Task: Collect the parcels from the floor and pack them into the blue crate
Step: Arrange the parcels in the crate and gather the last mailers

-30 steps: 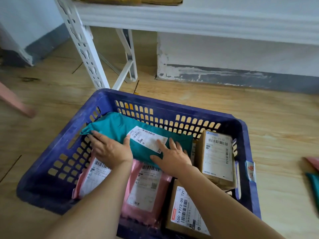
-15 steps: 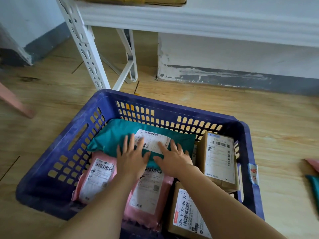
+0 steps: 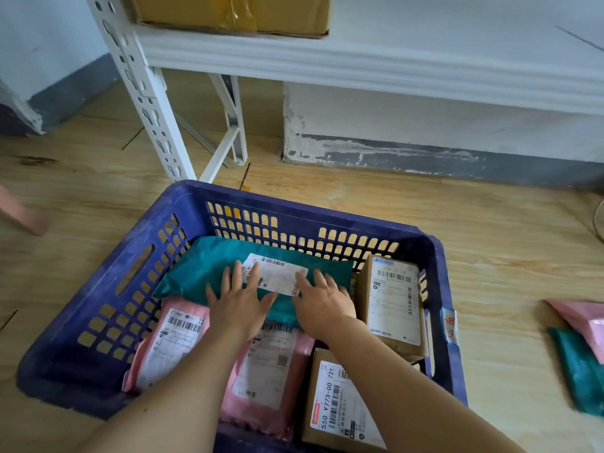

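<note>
The blue crate point(image 3: 183, 204) stands on the wooden floor in front of me. A teal parcel point(image 3: 199, 266) with a white label lies flat at its far side. My left hand point(image 3: 237, 300) and my right hand point(image 3: 323, 300) both press down on that parcel with straight fingers. Nearer to me in the crate lie two pink parcels point(image 3: 166, 348), partly under my forearms. A cardboard box point(image 3: 394, 305) stands at the crate's right wall, and a second cardboard box point(image 3: 333, 407) lies at the near right corner.
On the floor at the right edge lie a pink parcel point(image 3: 581, 318) and a teal parcel point(image 3: 581, 371). A white metal shelf frame point(image 3: 147, 103) stands just behind the crate, a cardboard carton point(image 3: 228, 11) on its shelf. A pink object point(image 3: 23, 214) lies far left.
My left hand slid from the teal parcel's left end toward its middle, beside the right hand. The teal parcel settled flatter and lower against the crate's far wall.
</note>
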A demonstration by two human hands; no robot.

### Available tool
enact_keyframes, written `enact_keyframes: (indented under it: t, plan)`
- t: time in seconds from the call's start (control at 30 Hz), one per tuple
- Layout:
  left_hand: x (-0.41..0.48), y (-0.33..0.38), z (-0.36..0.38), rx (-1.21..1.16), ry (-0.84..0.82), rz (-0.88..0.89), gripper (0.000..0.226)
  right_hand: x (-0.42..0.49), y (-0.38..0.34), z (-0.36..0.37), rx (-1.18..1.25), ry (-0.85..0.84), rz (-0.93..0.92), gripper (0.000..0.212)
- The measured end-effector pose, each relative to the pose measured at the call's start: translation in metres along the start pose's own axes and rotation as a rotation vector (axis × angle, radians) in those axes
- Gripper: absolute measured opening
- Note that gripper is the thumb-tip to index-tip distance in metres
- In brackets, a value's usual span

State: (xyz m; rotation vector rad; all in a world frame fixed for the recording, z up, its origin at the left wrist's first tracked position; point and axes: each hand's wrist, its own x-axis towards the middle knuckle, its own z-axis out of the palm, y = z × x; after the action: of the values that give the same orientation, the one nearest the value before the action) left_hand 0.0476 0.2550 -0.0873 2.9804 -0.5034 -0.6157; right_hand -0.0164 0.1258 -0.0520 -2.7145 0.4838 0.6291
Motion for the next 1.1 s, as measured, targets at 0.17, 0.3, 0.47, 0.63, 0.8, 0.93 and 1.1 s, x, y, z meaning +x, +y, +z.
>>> enact_keyframes:
  t: [0.17, 0.3, 0.47, 0.63, 0.8, 0.93, 1.1]
  plan:
    - [-0.013, 0.017, -0.025, -0.019, 0.062, 0.052, 0.063, -0.025, 0.004, -0.037, 0.073, 0.121, -0.050, 0.052]
    - [-0.026, 0.041, -0.051, -0.064, 0.089, 0.123, 0.060, -0.051, 0.018, -0.063, 0.089, 0.204, -0.040, 0.052]
    - [-0.048, 0.081, -0.075, -0.097, 0.113, 0.225, 0.057, -0.089, 0.047, -0.089, 0.087, 0.293, 0.030, 0.051]
    - [-0.074, 0.118, -0.092, -0.072, 0.134, 0.339, 0.052, -0.138, 0.082, -0.107, 0.094, 0.332, 0.105, 0.051]
    - [-0.108, 0.182, -0.100, -0.132, 0.141, 0.462, 0.041, -0.193, 0.121, -0.122, 0.096, 0.378, 0.212, 0.050]
    - [-0.148, 0.242, -0.094, -0.355, 0.055, 0.515, 0.044, -0.236, 0.154, -0.121, 0.117, 0.430, 0.305, 0.049]
    - [-0.188, 0.287, -0.081, -0.504, -0.052, 0.604, 0.042, -0.279, 0.199, -0.103, 0.138, 0.512, 0.437, 0.046]
